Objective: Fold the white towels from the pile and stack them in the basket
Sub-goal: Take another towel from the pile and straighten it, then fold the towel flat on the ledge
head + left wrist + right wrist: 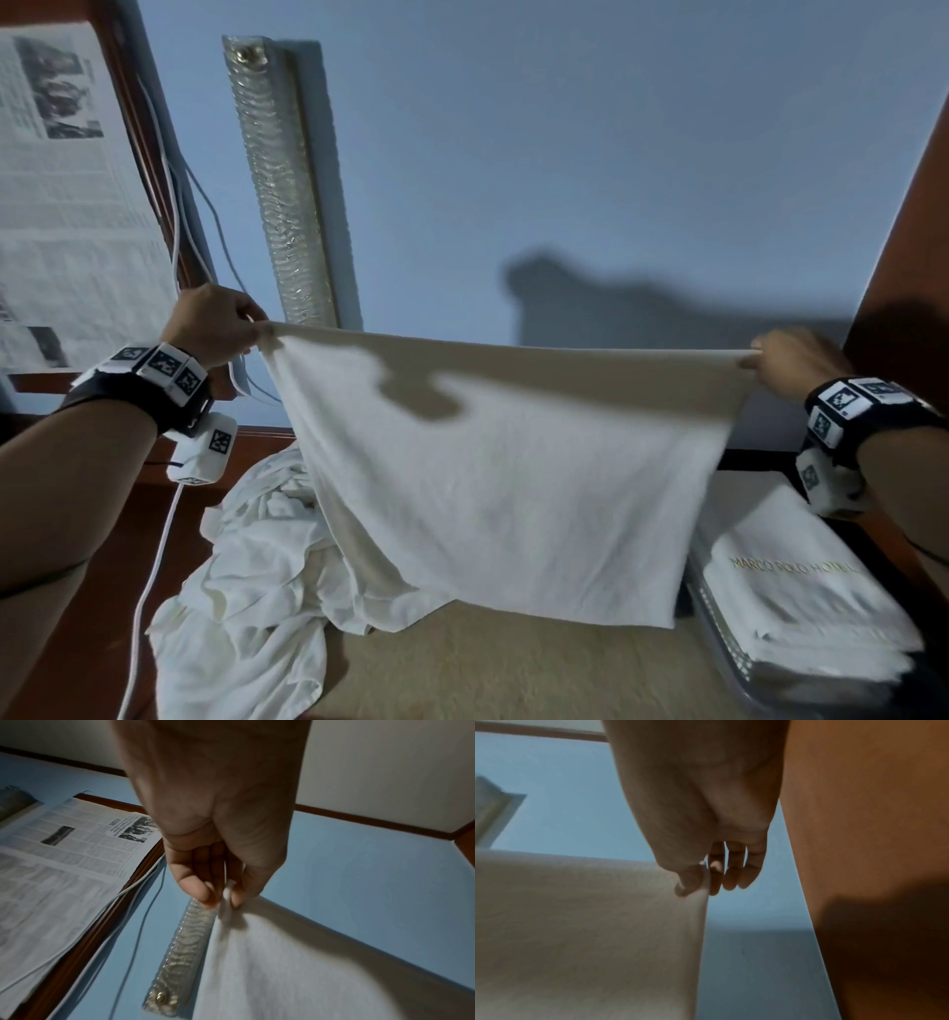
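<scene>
Newsprint covers the far left, where a newspaper (61, 205) is hung against a wooden frame, with white cables (169, 216) run down beside it. Just right of these, a textured glass wall light (285, 180) is fixed to the blue wall (616, 154). The left hand (218, 324) is raised in front of that light, its thumb and fingertips (197, 890) pinched on the upper left corner of a white towel (503, 478). Below it, the pile of crumpled white towels (257, 575) is heaped on a beige surface (513, 673). The held towel is stretched taut along its top edge and hung flat, its lower edge draped onto the pile at the left and clear of the surface further right. At the right, the upper right corner is pinched by the right hand (791, 360), thumb in front and fingers (731, 870) behind. Beneath that wrist, folded towels (801, 580) lettered "MARCO POLO HOTEL" are stacked in the basket (729, 663).
</scene>
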A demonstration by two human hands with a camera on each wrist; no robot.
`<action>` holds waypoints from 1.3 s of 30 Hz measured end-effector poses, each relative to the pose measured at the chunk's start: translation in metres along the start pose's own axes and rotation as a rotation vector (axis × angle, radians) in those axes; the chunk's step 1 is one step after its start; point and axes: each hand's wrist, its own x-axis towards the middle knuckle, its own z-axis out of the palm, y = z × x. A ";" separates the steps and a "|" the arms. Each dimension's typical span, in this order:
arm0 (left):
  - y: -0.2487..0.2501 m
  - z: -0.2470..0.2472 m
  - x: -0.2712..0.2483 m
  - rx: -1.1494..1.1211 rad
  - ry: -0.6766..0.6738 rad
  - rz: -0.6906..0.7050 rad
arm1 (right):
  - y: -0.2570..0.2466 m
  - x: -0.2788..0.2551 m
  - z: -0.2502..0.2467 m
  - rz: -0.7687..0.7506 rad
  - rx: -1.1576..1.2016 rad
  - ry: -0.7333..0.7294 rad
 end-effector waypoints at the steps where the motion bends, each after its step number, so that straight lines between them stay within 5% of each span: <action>1: -0.004 0.005 -0.001 0.015 0.003 -0.010 | -0.001 -0.004 -0.002 0.025 0.067 0.031; 8: -0.010 0.037 -0.011 0.029 0.039 -0.200 | -0.025 -0.025 -0.003 0.188 0.507 0.196; 13: 0.006 0.041 -0.025 -0.446 -0.032 -0.579 | 0.002 0.015 0.045 0.279 0.871 0.185; 16: 0.017 0.040 -0.029 -0.716 -0.026 -0.659 | -0.004 0.018 0.047 0.330 1.010 0.249; 20: 0.020 0.042 -0.035 -0.871 0.149 -0.631 | -0.047 -0.031 0.009 0.213 1.218 0.299; 24: 0.024 0.044 -0.037 -0.754 0.245 -0.494 | -0.074 -0.056 -0.014 -0.007 1.406 0.263; 32: 0.136 0.032 -0.067 -0.949 -0.037 0.122 | -0.153 -0.112 -0.072 -0.529 1.330 0.175; 39: 0.198 0.053 -0.132 -1.112 -0.192 0.098 | -0.202 -0.172 -0.059 -0.709 1.192 0.027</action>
